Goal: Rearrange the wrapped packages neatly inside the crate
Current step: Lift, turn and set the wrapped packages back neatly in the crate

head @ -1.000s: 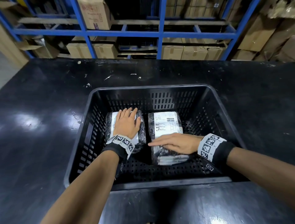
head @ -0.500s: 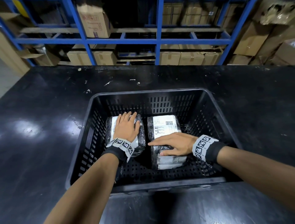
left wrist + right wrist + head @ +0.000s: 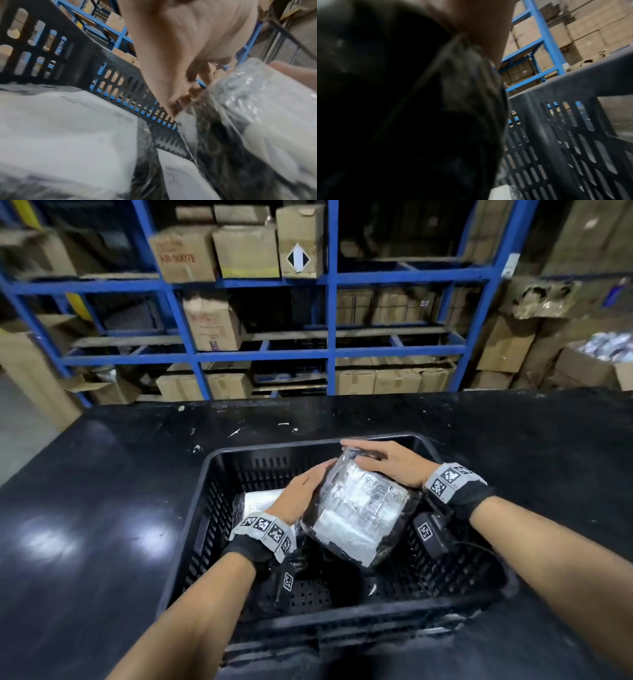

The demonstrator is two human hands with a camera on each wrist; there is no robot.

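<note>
A black slotted crate [image 3: 205, 508] sits on the black table. Both my hands hold one plastic-wrapped package with a white label [image 3: 356, 508] lifted and tilted above the crate's floor. My left hand [image 3: 301, 491] grips its left edge. My right hand [image 3: 387, 463] grips its far end, fingers spread over the top. A second wrapped package [image 3: 257, 498] lies flat at the crate's left, partly under my left wrist. In the left wrist view that package [image 3: 68, 128] fills the lower left, the lifted package [image 3: 265, 108] is at the right, and another white-labelled piece [image 3: 180, 174] lies below it.
The black table [image 3: 102, 508] stretches out on all sides of the crate. Behind it stands blue shelving [image 3: 329, 354] stacked with cardboard boxes [image 3: 246, 251]. The right wrist view shows the crate's slotted wall [image 3: 565, 135] close by and the dark package wrap [image 3: 462, 81].
Both hands lay flat on two side-by-side packages. Now the right-hand package is raised and tilted between both hands, and the left hand has left the left package. The head view has tipped upward.
</note>
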